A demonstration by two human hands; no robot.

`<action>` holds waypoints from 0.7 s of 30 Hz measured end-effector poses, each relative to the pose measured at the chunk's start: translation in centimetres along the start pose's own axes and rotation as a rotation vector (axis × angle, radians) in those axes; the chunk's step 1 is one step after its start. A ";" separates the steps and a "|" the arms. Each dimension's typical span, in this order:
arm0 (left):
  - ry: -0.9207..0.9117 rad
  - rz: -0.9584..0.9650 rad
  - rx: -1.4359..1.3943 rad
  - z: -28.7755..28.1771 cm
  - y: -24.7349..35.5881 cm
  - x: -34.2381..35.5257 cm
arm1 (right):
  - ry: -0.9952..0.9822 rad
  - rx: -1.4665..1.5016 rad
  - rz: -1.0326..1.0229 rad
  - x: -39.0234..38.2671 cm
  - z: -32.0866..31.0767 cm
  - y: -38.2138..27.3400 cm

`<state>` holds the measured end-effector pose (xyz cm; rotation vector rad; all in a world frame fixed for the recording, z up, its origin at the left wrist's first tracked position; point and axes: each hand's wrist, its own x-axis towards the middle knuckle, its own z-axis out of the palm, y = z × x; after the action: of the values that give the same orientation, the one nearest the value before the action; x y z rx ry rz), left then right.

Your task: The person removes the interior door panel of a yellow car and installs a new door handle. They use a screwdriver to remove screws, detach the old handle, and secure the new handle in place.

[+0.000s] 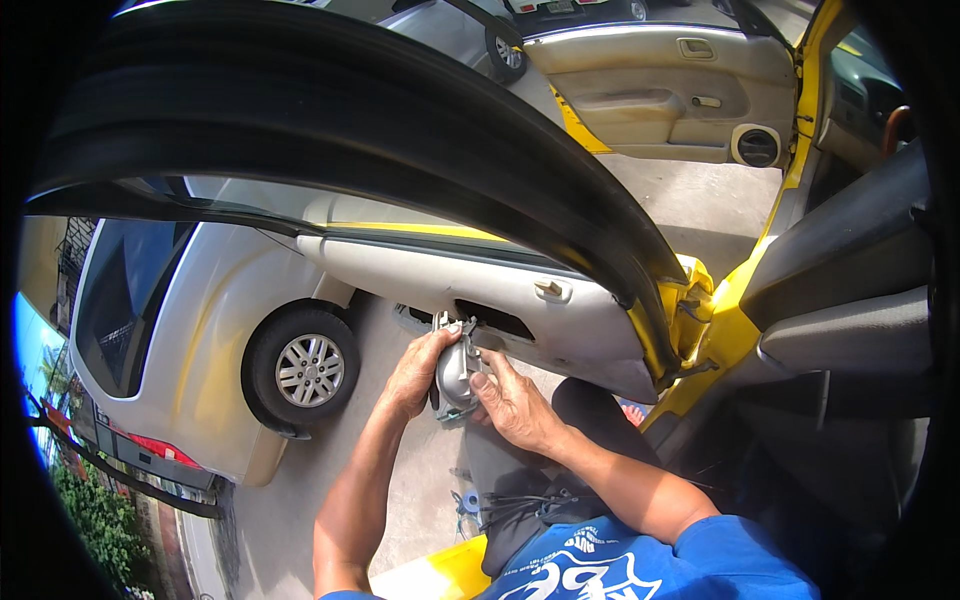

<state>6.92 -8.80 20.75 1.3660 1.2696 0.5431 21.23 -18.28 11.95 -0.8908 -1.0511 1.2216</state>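
Head view: silvery-grey housing (455,376), smooth, rounded, with small projecting tabs.

The person wears a bright blue T-shirt (690,560), its front printed in white — lettering along with a bold outlined shape. The right sleeve (745,550) is short; on the left only a blue edge shows, at the near side. The left hand (422,368), right hand (515,402) and both forearms are bare. The trousers (588,402) look dark grey to black — thin dark cords (530,508) bunch across the lap, near the shirt.
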 end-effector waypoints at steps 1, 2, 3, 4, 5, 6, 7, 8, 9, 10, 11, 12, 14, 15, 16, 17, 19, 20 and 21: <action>-0.018 -0.025 -0.012 -0.5 0.0 0.1 | -0.051 0.034 0.114 0.1 -0.7 -0.3; -0.007 -0.005 0.030 -1.0 0.0 0.3 | 0.060 -0.051 0.121 0.3 -1.2 -0.6; -0.016 -0.001 0.058 -1.2 -0.2 0.4 | 0.171 -0.310 -0.021 0.7 -1.6 -0.8; -0.013 0.003 0.083 -1.3 -0.3 0.6 | 0.190 -0.416 -0.076 1.1 -1.6 -0.9; -0.014 0.005 0.109 -1.2 -0.4 0.8 | 0.226 -0.503 -0.140 1.6 -1.6 -1.0; 0.008 0.060 0.131 -0.9 -0.7 0.9 | 0.260 -0.553 -0.189 2.0 -1.5 -1.1; 0.048 0.065 0.198 -0.5 -1.0 0.9 | 0.277 -0.600 -0.224 2.4 -1.3 -1.2; 0.066 0.127 0.175 0.0 -1.4 0.7 | 0.302 -0.654 -0.258 2.7 -1.1 -1.4; 0.099 0.163 0.163 0.5 -1.8 0.4 | 0.256 -0.635 -0.187 2.9 -0.9 -1.5; 0.133 0.214 0.240 0.9 -2.0 0.2 | 0.223 -0.626 -0.121 3.0 -0.8 -1.8; 0.165 0.244 0.268 1.3 -2.3 0.0 | 0.189 -0.619 -0.053 3.0 -0.7 -2.0; 0.157 0.272 0.264 1.5 -2.6 -0.3 | 0.178 -0.642 -0.018 3.1 -0.6 -2.4; 0.150 0.250 0.204 1.7 -2.9 -0.6 | 0.158 -0.645 -0.001 3.0 -0.7 -3.2; 0.136 0.221 0.215 1.7 -2.9 -0.7 | 0.146 -0.658 -0.005 3.0 -0.8 -3.7; 0.145 0.257 0.247 1.6 -3.0 -0.9 | 0.093 -0.722 0.044 2.9 -0.9 -4.2; 0.149 0.281 0.274 1.6 -3.0 -0.9 | 0.072 -0.724 0.061 3.0 -1.0 -4.8; 0.086 0.285 0.246 1.6 -3.3 -1.0 | 0.031 -0.780 0.143 2.8 -1.1 -5.9; 0.068 0.295 0.201 1.7 -3.5 -1.2 | 0.033 -0.824 0.120 3.0 -0.9 -6.4; 0.065 0.280 0.154 1.9 -3.8 -1.1 | 0.023 -0.879 0.091 3.3 -0.8 -6.8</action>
<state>6.85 -11.41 17.26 1.6816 1.1981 0.6979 24.02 -16.03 18.68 -1.6238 -1.5730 0.7883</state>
